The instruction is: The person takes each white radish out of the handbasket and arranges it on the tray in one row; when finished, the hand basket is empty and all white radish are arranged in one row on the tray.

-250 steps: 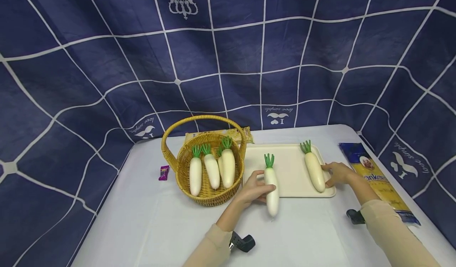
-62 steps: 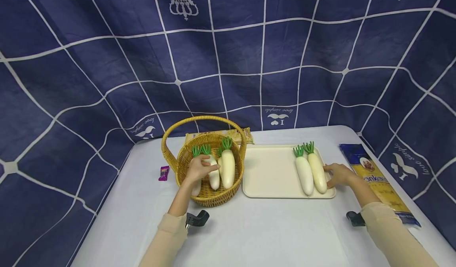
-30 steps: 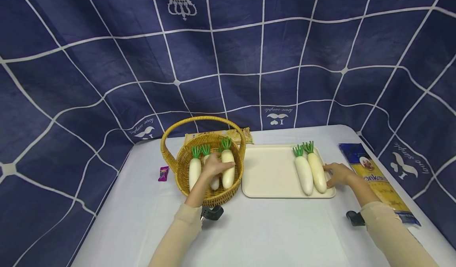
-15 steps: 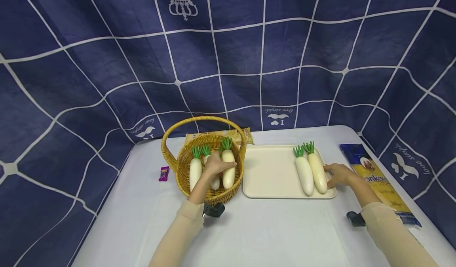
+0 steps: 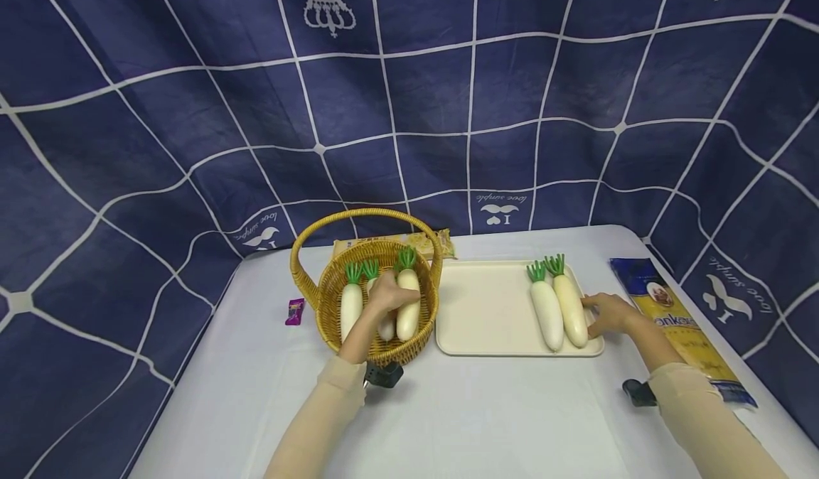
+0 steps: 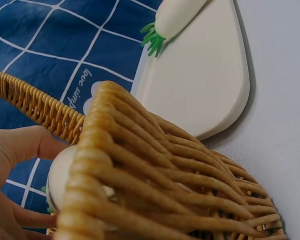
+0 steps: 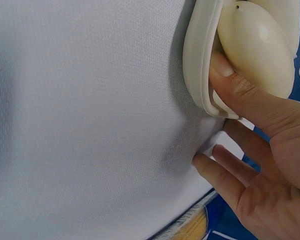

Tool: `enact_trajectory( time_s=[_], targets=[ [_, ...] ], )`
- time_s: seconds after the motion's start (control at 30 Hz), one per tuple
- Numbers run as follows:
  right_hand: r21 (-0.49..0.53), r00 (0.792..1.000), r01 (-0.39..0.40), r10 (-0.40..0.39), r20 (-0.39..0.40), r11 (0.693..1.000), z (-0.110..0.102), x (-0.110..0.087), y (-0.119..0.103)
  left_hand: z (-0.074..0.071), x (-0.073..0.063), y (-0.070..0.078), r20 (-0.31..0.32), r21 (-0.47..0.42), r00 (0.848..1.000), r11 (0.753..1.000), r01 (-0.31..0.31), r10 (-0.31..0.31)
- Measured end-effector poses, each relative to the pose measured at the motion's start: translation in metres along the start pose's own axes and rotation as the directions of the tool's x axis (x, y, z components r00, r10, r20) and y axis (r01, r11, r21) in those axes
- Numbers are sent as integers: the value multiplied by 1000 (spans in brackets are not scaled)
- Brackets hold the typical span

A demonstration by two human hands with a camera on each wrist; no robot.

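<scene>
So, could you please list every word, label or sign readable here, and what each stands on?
"love simple", upside down in the head view: blue cloth.
"I", beside a heart: the same blue cloth.
"anko", other letters unclear: blue-and-yellow packet.
Too small to read: any print on the yellow packet behind the basket and on the purple wrapper.

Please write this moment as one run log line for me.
left hand: gripping radish in basket | right hand: holding tray | on tray: two radishes
</scene>
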State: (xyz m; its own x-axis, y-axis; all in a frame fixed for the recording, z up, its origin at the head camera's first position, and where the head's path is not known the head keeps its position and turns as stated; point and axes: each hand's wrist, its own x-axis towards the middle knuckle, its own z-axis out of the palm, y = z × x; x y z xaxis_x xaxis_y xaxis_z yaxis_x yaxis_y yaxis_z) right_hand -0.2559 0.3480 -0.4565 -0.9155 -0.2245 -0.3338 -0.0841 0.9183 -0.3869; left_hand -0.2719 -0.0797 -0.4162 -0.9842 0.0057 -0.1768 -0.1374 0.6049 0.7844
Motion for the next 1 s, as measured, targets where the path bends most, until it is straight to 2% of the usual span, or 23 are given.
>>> enact_trajectory(
  time_s=[0.2,0.33,0.47,0.67,0.77,1.0],
  targets=[
    [-6,1000,3,-3,-2,1000,2,2,1,-3,-3,-2,-43,-5,999,1000,0,0],
    [7,1000,-1,1,1,1000,2,3,2,-5,-7,-3,-59,-83,998,996,-36,31],
    [10,1000,13,-13,3,1000,4,8,10,-8,-12,-4,-49,-185,997,980,-73,65],
    [18,1000,14,-14,0,1000,3,8,10,-14,-19,-3,-1,-313,999,949,-39,40],
    [22,1000,-2,2,1,1000,1,3,3,-17,-22,-2,11,-354,999,935,-30,36],
    [5,1000,-19,19,4,1000,2,2,2,-25,-32,-2,17,-388,999,921,-36,46]
  ],
)
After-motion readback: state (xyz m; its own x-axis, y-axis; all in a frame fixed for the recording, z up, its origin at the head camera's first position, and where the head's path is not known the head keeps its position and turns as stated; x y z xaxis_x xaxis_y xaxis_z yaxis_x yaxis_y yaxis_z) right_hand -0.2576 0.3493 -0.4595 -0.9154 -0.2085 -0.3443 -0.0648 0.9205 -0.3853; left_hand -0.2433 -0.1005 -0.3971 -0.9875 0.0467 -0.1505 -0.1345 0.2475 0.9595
